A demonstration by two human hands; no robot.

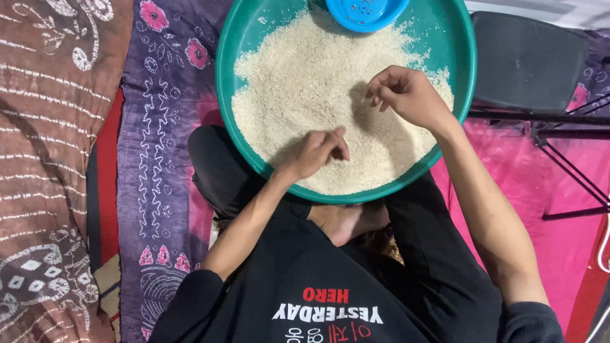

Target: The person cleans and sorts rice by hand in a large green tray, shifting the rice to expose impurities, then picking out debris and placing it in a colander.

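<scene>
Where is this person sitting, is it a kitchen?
Probably a home floor, not a kitchen counter: the person sits cross-legged on patterned cloths, with a green basin of rice on their lap and a folding chair nearby.

Patterned purple and pink cloth point(159, 159) covers the floor, brown cloth point(44, 159) at left, dark folding chair point(527, 60) upper right.

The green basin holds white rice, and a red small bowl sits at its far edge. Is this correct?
Not quite: the small bowl is blue, not red, as the head view shows. The rest holds: the green basin holds white rice, and the bowl sits at its far edge.
</scene>
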